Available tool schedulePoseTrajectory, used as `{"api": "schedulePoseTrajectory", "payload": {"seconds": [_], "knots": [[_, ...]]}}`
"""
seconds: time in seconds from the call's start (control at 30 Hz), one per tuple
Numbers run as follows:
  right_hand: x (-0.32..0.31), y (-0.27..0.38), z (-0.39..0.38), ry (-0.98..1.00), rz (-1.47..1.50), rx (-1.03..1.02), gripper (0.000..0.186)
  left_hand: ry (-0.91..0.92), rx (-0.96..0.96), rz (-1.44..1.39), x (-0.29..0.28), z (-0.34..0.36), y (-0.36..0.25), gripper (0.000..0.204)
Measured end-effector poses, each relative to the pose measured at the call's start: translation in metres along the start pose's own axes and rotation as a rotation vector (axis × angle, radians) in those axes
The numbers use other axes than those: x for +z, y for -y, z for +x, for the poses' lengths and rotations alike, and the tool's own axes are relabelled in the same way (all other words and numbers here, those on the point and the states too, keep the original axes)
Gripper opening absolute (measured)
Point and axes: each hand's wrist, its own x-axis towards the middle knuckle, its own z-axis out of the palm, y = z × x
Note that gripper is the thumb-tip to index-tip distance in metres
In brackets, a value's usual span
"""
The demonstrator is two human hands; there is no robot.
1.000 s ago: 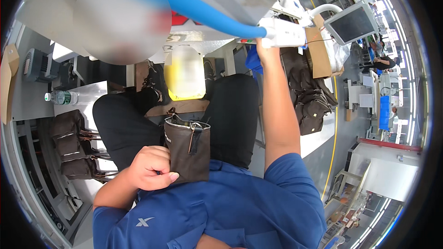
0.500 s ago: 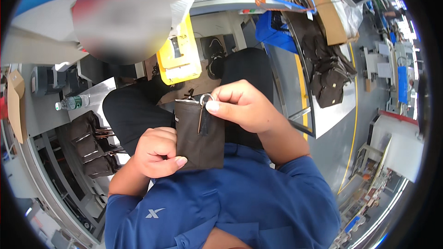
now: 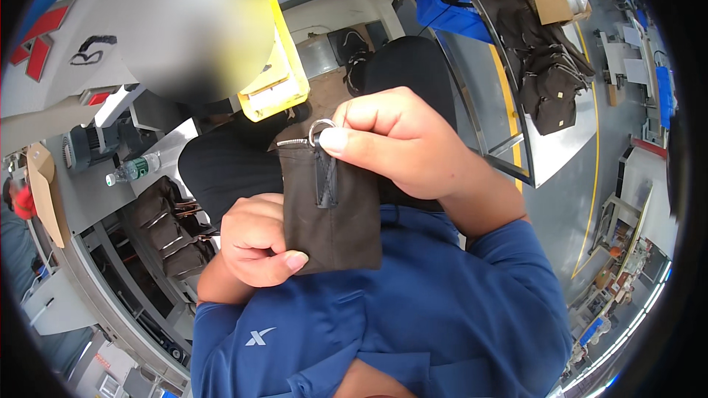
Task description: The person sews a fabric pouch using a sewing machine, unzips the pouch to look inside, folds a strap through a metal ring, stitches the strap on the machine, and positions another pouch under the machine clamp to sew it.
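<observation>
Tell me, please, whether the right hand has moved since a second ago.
Yes: against the yellow bin, the right hand has come toward the torso, now pinching the ring at the brown pouch.

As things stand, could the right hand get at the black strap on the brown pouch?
Probably yes: the right hand pinches the metal ring, the black strap hangs just below its thumb, mostly uncovered, and the left hand grips the brown pouch lower down, clear of it.

The camera on your head looks down, from quite near, on your left hand [image 3: 254, 242] and right hand [image 3: 409, 146]; toward the curved rim, details seem unclear.
</observation>
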Motion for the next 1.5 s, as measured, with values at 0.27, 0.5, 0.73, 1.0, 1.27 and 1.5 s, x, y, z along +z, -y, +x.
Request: {"api": "schedulePoseTrajectory", "payload": {"seconds": [0.27,0.5,0.73,1.0,1.27,1.5], "knots": [[0.004,0.005,0.003,0.073,-0.166,-0.192,0.034,-0.428,0.082,0.257,-0.005,0.009,0.003,0.053],[0.016,0.010,0.012,0.011,-0.674,-0.516,0.025,0.162,-0.371,0.072,-0.013,0.031,-0.003,0.020],[-0.009,-0.006,-0.013,-0.405,-0.716,-0.230,0.041,-0.516,-0.442,-0.471,-0.002,0.000,0.011,0.027],[0.000,-0.027,-0.024,-0.240,-0.676,-0.021,0.049,-0.569,-0.451,-0.673,0.013,0.001,0.011,0.051],[0.002,-0.018,-0.016,-0.198,-0.560,0.043,0.054,-0.521,-0.381,-0.376,0.018,0.000,0.005,0.045],[0.009,-0.026,-0.013,-0.175,-0.459,-0.172,0.045,-0.557,-0.416,-0.411,0.020,0.002,0.002,0.041]]}}
